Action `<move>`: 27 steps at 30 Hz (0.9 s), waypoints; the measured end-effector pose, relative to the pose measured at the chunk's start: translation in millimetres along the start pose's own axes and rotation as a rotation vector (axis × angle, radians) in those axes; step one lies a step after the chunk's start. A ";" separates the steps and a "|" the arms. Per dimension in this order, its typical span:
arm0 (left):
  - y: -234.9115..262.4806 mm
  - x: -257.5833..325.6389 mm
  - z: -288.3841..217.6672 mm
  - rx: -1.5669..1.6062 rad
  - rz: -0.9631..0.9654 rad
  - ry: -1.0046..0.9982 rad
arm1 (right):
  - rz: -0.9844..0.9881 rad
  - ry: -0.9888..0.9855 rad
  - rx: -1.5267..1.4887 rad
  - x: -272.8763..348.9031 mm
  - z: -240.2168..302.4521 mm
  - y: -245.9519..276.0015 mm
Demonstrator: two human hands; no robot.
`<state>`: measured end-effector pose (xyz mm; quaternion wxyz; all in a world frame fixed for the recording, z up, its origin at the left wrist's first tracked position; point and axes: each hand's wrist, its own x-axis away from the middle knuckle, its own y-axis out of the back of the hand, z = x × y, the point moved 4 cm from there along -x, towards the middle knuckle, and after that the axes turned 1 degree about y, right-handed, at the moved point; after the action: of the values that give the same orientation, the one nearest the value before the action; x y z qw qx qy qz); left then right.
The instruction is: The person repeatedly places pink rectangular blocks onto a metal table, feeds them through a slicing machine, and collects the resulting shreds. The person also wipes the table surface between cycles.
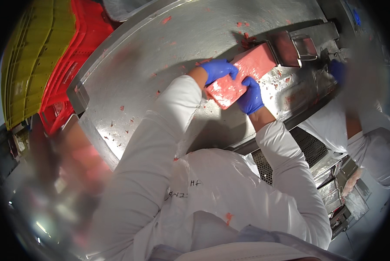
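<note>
A long pink block of pressed meat (pixel 256 62) lies slantwise over the steel table, its near end toward me. My left hand (pixel 219 69), in a blue glove, is closed on the block's left edge. On the opposite side, my right hand (pixel 250 98), gloved in blue too, grips the near right edge with the thumb on top. At its far end the block meets an open metal mould (pixel 285 48) with a looped metal end. Whether any meat is still inside the mould I cannot tell. The fingers under the block are hidden.
Small pink scraps (pixel 166 20) dot the steel table (pixel 138 52). Red crates (pixel 88 41) and yellow crates (pixel 38 52) stand beyond its left edge. Close on the right is another person's white sleeve (pixel 373 152) and blurred blue glove (pixel 336 71). Perforated metal (pixel 305 143) sits below the table's near edge.
</note>
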<state>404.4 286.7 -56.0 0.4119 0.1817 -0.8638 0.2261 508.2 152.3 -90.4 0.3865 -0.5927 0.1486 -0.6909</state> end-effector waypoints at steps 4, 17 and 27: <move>41.1 37.5 105.7 -0.142 -0.020 -0.042 | -0.149 -0.146 0.346 22.0 -97.9 19.6; 43.2 280.4 321.4 -0.781 -1.068 -0.427 | 0.118 1.405 1.844 -16.5 32.9 -84.1; 40.3 275.0 385.1 -0.953 -1.361 -0.274 | 0.414 1.258 2.244 56.7 -75.2 -57.1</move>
<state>-21.7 77.0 -62.4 0.3823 0.4954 -0.6111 -0.4847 417.6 130.6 -31.7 0.6312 0.5084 -0.2639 -0.5230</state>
